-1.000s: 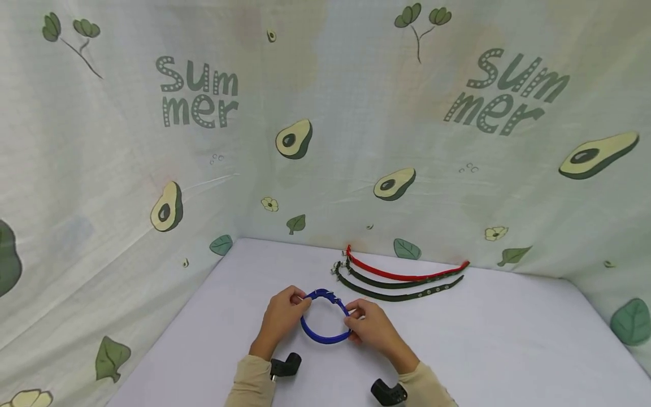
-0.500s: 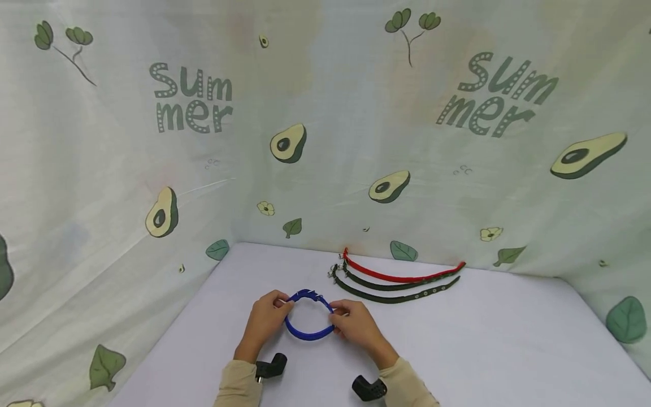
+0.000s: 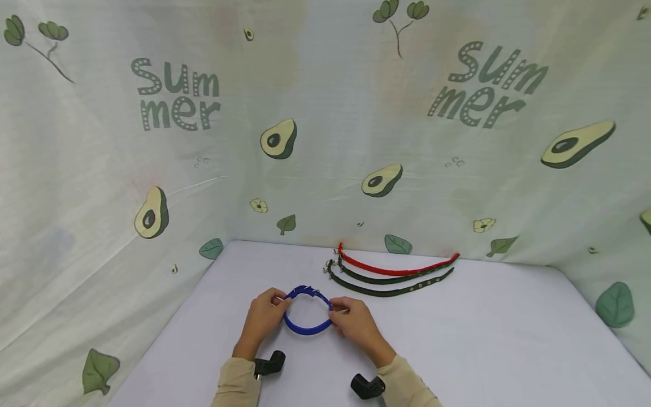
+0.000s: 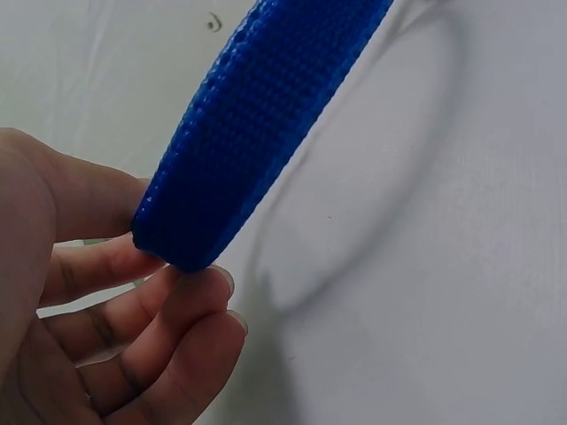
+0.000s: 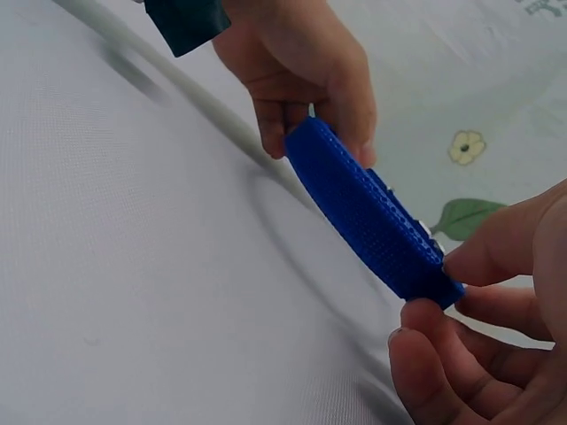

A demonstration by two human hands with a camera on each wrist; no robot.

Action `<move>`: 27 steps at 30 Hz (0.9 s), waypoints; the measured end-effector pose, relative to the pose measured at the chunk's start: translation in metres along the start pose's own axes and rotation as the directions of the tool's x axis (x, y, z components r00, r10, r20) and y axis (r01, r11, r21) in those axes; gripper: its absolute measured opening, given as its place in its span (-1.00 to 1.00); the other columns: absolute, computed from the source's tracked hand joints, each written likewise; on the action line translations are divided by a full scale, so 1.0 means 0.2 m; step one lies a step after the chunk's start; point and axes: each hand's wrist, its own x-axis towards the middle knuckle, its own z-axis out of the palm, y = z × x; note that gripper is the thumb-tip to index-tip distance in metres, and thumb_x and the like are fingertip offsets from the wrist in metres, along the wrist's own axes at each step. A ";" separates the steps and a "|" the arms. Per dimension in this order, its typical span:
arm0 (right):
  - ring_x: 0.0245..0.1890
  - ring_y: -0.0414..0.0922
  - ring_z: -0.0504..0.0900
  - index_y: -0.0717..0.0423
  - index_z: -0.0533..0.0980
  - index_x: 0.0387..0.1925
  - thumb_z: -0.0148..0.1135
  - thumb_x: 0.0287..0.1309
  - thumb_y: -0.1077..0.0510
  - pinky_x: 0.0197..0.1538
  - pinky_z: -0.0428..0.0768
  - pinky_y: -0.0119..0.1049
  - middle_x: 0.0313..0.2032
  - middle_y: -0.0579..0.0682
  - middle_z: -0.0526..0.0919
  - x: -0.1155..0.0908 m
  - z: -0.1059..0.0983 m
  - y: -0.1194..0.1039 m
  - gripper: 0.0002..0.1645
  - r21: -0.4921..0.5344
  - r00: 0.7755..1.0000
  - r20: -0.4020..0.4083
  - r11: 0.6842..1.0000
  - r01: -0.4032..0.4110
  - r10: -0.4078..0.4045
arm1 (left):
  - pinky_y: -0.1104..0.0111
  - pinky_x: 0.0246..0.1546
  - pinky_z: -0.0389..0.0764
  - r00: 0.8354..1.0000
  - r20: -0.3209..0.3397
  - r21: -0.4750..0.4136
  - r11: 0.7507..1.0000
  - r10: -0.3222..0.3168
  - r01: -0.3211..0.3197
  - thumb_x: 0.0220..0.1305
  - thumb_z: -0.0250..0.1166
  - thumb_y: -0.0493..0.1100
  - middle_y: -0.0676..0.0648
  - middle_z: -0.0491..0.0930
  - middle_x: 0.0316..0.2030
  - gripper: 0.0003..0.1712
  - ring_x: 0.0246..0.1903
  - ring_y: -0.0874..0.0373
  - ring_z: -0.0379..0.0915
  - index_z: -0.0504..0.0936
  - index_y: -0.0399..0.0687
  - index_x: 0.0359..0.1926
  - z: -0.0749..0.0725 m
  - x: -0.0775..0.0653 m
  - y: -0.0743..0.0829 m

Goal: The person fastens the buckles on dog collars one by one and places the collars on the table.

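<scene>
A blue woven collar (image 3: 307, 330), buckled into a loop, is held between both hands above the white table. My left hand (image 3: 264, 317) pinches its left side between thumb and fingers. On the opposite side my right hand (image 3: 356, 322) pinches the loop in the same way. The metal buckle sits on the far part of the ring in the head view. Up close in the left wrist view, the collar's webbing (image 4: 257, 124) slants up from the fingertips, its shadow lying on the table. In the right wrist view the band (image 5: 363, 212) spans from one hand to the other.
Behind the hands lie a red collar (image 3: 386, 271) and two dark green collars, unbuckled and stretched out side by side, the nearer dark one (image 3: 386, 293) showing eyelets. A printed cloth (image 3: 325, 113) rises along the back and left edges of the white table (image 3: 488, 333).
Both hands and the blue collar have shifted somewhat to the left in the head view, mostly in the first half second. The camera view has also moved slightly. The grips stay the same.
</scene>
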 end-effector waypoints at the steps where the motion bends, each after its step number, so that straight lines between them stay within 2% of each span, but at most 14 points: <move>1: -0.46 -0.08 0.62 0.32 0.58 0.08 0.28 0.27 0.24 -0.44 0.61 -0.31 -0.25 0.03 0.64 0.00 0.00 0.00 -0.63 -0.001 1.000 -0.003 1.000 0.003 -0.003 | 0.32 -0.46 0.52 1.000 0.001 0.001 1.000 -0.002 0.002 0.27 0.38 -0.11 0.01 0.61 -0.41 -0.78 -0.47 0.17 0.49 0.68 -0.15 -0.15 0.00 0.00 0.00; 13: -0.52 -0.16 0.59 0.31 0.60 0.04 0.30 0.24 0.24 -0.42 0.62 -0.32 -0.22 0.05 0.66 0.01 0.01 0.04 -0.65 -0.005 0.998 -0.053 1.000 0.030 -0.030 | 0.33 -0.42 0.50 0.999 0.003 0.003 0.999 -0.032 0.032 0.29 0.36 -0.12 0.01 0.59 -0.41 -0.79 -0.45 0.17 0.48 0.66 -0.15 -0.13 0.02 -0.01 -0.01; 27: -0.47 -0.17 0.61 0.37 0.60 0.00 0.29 0.16 0.31 -0.42 0.63 -0.34 -0.23 0.10 0.66 0.01 0.00 0.04 -0.64 0.013 0.993 -0.104 0.999 0.049 -0.048 | 0.32 -0.47 0.53 1.000 0.010 -0.022 1.000 0.012 -0.011 0.28 0.38 -0.14 0.02 0.60 -0.44 -0.76 -0.52 0.20 0.50 0.65 -0.21 -0.14 0.03 -0.01 0.00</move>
